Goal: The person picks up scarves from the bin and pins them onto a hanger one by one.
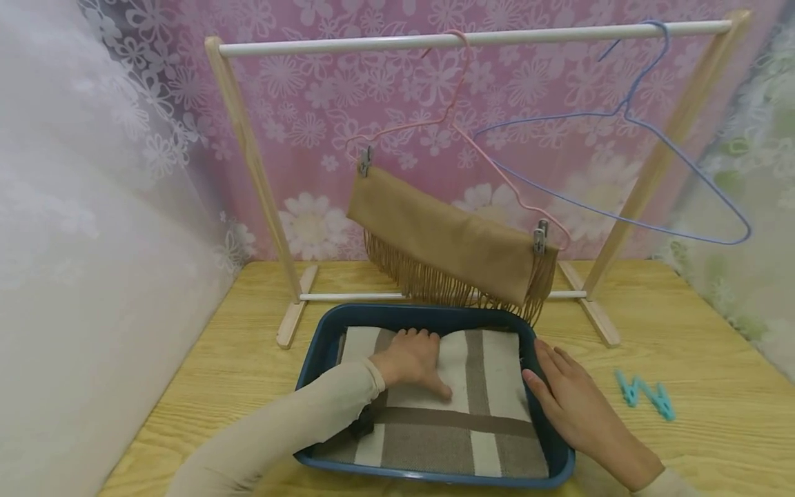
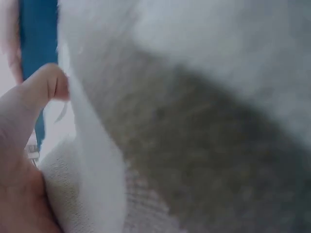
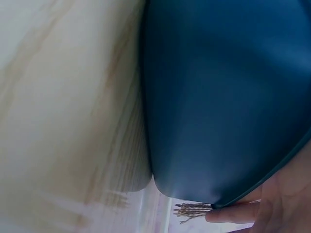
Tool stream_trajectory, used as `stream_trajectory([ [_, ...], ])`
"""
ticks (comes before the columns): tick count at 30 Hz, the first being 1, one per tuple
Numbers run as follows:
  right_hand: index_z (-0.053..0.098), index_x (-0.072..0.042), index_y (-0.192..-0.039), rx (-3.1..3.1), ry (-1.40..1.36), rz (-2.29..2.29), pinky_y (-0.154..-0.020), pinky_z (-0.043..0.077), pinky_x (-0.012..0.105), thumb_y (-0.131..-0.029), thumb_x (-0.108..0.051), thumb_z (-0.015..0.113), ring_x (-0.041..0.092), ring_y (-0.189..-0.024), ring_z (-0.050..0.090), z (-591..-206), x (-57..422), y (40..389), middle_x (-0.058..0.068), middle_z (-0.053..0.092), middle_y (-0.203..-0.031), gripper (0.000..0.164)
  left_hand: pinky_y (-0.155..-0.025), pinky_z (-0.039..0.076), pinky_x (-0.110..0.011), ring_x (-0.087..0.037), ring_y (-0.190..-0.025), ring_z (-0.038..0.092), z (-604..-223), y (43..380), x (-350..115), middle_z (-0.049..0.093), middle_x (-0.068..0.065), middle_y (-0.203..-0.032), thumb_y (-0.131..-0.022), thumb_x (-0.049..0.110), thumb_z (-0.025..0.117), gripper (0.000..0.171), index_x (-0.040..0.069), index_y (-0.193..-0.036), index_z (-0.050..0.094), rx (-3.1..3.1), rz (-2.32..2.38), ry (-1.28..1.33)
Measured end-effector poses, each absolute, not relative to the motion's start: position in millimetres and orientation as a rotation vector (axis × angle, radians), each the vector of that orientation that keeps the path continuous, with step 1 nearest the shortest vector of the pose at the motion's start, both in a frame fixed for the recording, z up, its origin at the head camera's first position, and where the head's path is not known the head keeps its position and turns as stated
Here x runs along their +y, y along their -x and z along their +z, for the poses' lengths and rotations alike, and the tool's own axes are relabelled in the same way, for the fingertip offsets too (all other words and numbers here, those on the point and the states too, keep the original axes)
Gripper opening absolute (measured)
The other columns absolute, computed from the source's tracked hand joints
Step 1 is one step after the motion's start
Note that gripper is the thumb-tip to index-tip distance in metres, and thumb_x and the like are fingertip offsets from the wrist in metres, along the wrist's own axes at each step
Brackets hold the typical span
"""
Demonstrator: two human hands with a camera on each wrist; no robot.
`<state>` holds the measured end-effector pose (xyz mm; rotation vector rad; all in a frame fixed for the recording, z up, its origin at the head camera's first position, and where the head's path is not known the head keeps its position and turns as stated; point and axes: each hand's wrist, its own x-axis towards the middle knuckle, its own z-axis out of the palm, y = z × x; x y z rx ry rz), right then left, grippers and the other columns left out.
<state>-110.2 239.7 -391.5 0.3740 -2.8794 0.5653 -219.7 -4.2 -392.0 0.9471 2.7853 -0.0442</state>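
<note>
Inside a blue plastic tub lies a folded cloth in cream and brown-grey stripes. My left hand presses on the cloth near its far edge, thumb spread to the right. The cloth dips around those fingers, and their tips are partly hidden. Close up in the left wrist view, the thumb meets the cloth. My right hand rests along the tub's right rim with its fingers straight. From the right wrist, the tub's outer wall fills much of the view.
Behind the tub, a wooden rack bears a pink hanger with a tan fringed scarf clipped to it, sloping down rightward. An unloaded blue hanger hangs beside it. Turquoise clothespins lie right of my right hand.
</note>
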Motion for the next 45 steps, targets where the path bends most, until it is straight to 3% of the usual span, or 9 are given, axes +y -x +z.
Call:
stream_trajectory([
  [4, 0.036, 0.012, -0.140, -2.879, -0.368, 0.576, -0.098, 0.029, 0.067, -0.104, -0.033, 0.041, 0.055, -0.128, 0.035, -391.3, 240.2, 109.9, 0.032, 0.038, -0.143, 0.058, -0.080, 0.046, -0.041, -0.020, -0.080, 0.063, -390.5, 209.5, -3.1, 0.064, -0.003, -0.088, -0.072, 0.061, 0.071, 0.070, 0.009, -0.114, 0.049, 2.863, -0.114, -1.099],
  [7, 0.037, 0.012, -0.140, -2.868, -0.375, 0.571, -0.098, 0.031, 0.066, -0.103, -0.032, 0.043, 0.055, -0.126, 0.037, -391.5, 240.4, 109.8, 0.033, 0.039, -0.142, 0.058, -0.069, 0.044, -0.038, -0.018, -0.070, 0.058, -391.7, 204.7, -6.6, 0.060, 0.000, -0.078, -0.075, 0.050, 0.068, 0.055, 0.011, -0.107, 0.046, 2.979, -0.207, -1.260],
  [11, 0.036, 0.012, -0.141, -2.854, -0.373, 0.548, -0.097, 0.034, 0.065, -0.103, -0.032, 0.044, 0.053, -0.124, 0.041, -391.0, 239.7, 109.2, 0.034, 0.042, -0.139, 0.058, -0.068, 0.041, -0.034, -0.019, -0.080, 0.054, -395.7, 201.9, -12.2, 0.059, -0.002, -0.092, -0.082, 0.049, 0.059, 0.053, 0.014, -0.120, 0.051, 3.189, -0.486, -1.373],
  [14, 0.036, 0.012, -0.141, -2.849, -0.364, 0.542, -0.096, 0.036, 0.064, -0.103, -0.032, 0.044, 0.053, -0.122, 0.044, -389.6, 239.2, 108.7, 0.035, 0.045, -0.136, 0.058, -0.077, 0.041, -0.034, -0.020, -0.094, 0.051, -398.6, 200.6, -15.7, 0.055, -0.005, -0.109, -0.086, 0.062, 0.048, 0.068, 0.016, -0.136, 0.047, 3.287, -0.658, -1.376],
  [19, 0.034, 0.013, -0.141, -2.846, -0.374, 0.564, -0.095, 0.038, 0.062, -0.103, -0.031, 0.044, 0.052, -0.120, 0.047, -388.0, 239.4, 109.5, 0.036, 0.045, -0.135, 0.059, -0.086, 0.040, -0.040, -0.023, -0.101, 0.049, -396.4, 200.6, -19.1, 0.052, -0.007, -0.114, -0.084, 0.081, 0.031, 0.084, 0.015, -0.135, 0.046, 3.413, -0.679, -1.423],
  [34, 0.028, 0.011, -0.145, -2.912, -0.377, 0.661, -0.095, 0.038, 0.064, -0.104, -0.032, 0.042, 0.053, -0.124, 0.043, -383.2, 245.0, 111.0, 0.035, 0.037, -0.142, 0.061, -0.081, 0.033, -0.044, -0.028, -0.089, 0.040, -319.4, 216.4, -40.9, 0.043, -0.011, -0.099, -0.088, 0.063, 0.054, 0.057, 0.012, -0.110, 0.039, 3.888, -0.407, -1.755],
  [39, 0.030, 0.010, -0.144, -2.916, -0.402, 0.680, -0.095, 0.037, 0.064, -0.104, -0.032, 0.042, 0.053, -0.125, 0.041, -383.2, 249.0, 107.9, 0.034, 0.037, -0.143, 0.060, -0.080, 0.033, -0.042, -0.027, -0.086, 0.042, -311.4, 220.4, -45.5, 0.045, -0.010, -0.093, -0.089, 0.055, 0.060, 0.048, 0.011, -0.099, 0.043, 3.878, -0.365, -1.718],
  [45, 0.034, 0.007, -0.144, -2.898, -0.409, 0.758, -0.096, 0.034, 0.065, -0.103, -0.031, 0.043, 0.053, -0.128, 0.038, -382.2, 255.5, 102.5, 0.032, 0.039, -0.143, 0.057, -0.078, 0.032, -0.044, -0.028, -0.080, 0.040, -306.0, 223.5, -47.8, 0.045, -0.009, -0.086, -0.090, 0.051, 0.060, 0.043, 0.010, -0.086, 0.047, 3.767, 0.089, -1.646],
])
